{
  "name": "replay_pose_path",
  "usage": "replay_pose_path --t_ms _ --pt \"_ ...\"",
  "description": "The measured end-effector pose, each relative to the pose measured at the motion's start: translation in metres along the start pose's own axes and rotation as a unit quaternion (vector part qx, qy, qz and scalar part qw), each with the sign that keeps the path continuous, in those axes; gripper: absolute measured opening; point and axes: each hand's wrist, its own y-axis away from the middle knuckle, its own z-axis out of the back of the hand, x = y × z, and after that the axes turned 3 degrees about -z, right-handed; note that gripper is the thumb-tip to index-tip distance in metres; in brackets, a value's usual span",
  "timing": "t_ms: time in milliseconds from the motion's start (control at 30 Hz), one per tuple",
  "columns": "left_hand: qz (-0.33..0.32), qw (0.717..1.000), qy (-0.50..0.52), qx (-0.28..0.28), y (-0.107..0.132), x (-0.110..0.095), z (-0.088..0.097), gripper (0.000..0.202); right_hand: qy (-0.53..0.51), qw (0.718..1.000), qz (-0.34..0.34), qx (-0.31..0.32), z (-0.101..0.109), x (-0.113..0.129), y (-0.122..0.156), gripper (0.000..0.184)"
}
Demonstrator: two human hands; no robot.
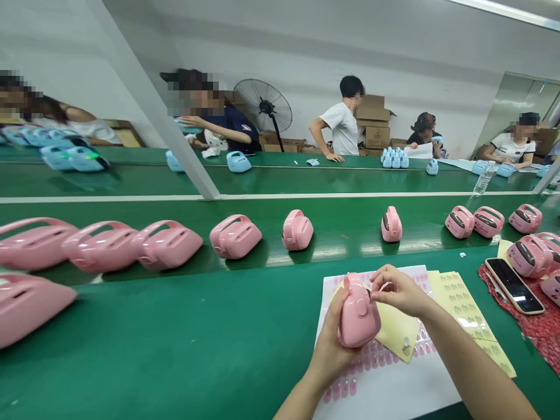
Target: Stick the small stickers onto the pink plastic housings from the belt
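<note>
- Green desk [184, 344] carries a white sticker sheet [394, 385].
- Right of the sheet: yellow backing papers [459, 303], a phone [514, 286] on red cloth [542, 332].
- Beyond the sheet: pink cases [297, 230] in a row.

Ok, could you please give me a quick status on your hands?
Left hand grips pink case. Right hand pinched at its top edge. Sticker sheet underneath, nothing blocking.

Phone [514, 285] right of sticker sheet [394, 373]
</note>
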Motion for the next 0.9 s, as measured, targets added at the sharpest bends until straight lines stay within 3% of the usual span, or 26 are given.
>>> replay_pose_path --t_ms 67,167,600,733,900 --pt "-0.084 0.993 -0.061 0.053 0.002 0.010 0.004 0.073 0.035 0.999 0.001 0.027 -0.006 0.016 0.007 0.006" --pt "-0.141 0.981 -0.114 0.068 0.003 0.015 0.007 0.073 0.071 0.997 0.001 0.032 -0.013 0.025 0.011 0.009" --pt "-0.138 0.980 -0.139 0.044 0.003 0.011 0.009 0.073 0.093 0.995 0.038 -0.023 -0.026 0.013 0.016 0.016" --pt "-0.137 0.981 -0.132 0.033 0.004 0.015 0.008 0.074 0.143 0.980 0.131 -0.050 -0.029 0.005 0.017 0.011" --pt "-0.128 0.984 -0.120 0.038 0.004 0.014 0.010 0.073 0.266 0.915 0.294 -0.072 -0.031 -0.006 0.023 0.009"
